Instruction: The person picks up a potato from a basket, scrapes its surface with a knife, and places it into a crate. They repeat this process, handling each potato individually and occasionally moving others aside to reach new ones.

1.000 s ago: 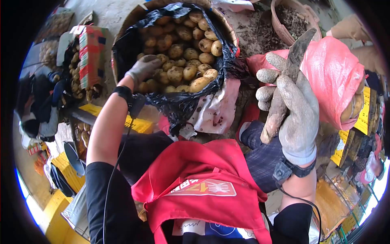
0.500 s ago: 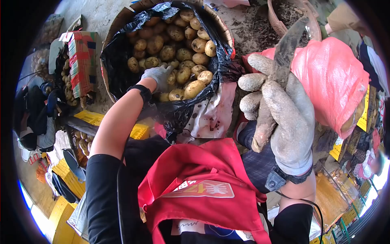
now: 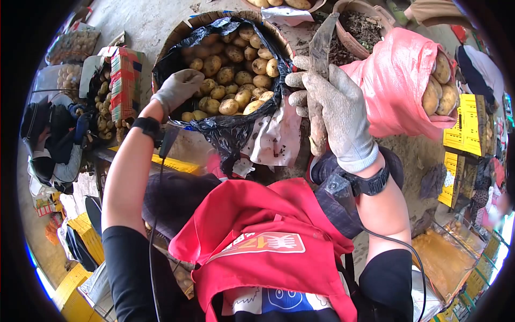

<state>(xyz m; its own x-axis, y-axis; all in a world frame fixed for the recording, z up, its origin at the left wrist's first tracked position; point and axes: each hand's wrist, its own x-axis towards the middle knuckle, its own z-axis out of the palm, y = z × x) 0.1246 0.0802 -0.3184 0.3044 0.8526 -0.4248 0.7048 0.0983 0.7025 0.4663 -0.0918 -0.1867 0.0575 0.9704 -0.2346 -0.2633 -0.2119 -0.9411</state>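
Observation:
A round basket [image 3: 179,36] lined with a black plastic bag [image 3: 214,126] holds many yellow potatoes [image 3: 228,106]. My left hand [image 3: 179,88], in a pale glove, is over the basket's left side. Its fingers are curled together, and whatever may be inside them is hidden. In my right hand [image 3: 340,112], also gloved and dirty, is a knife [image 3: 323,43] with a broad, soil-smeared blade pointing away from me. The knife's worn handle [image 3: 317,134] sticks out below my fingers. This hand is just right of the basket, beside a pink woven sack [image 3: 389,80].
Potatoes show in the pink sack's opening. A tub of soil [image 3: 343,37] stands behind it. Yellow crates [image 3: 462,126] are at the right. A box of potatoes [image 3: 124,80] and a seated person [image 3: 53,139] are at the left. Another person's leg [image 3: 437,12] shows top right.
My left hand has risen from among the potatoes to the basket's left side, its fingers now curled. My right hand has moved up and left with the knife, and the view has shifted.

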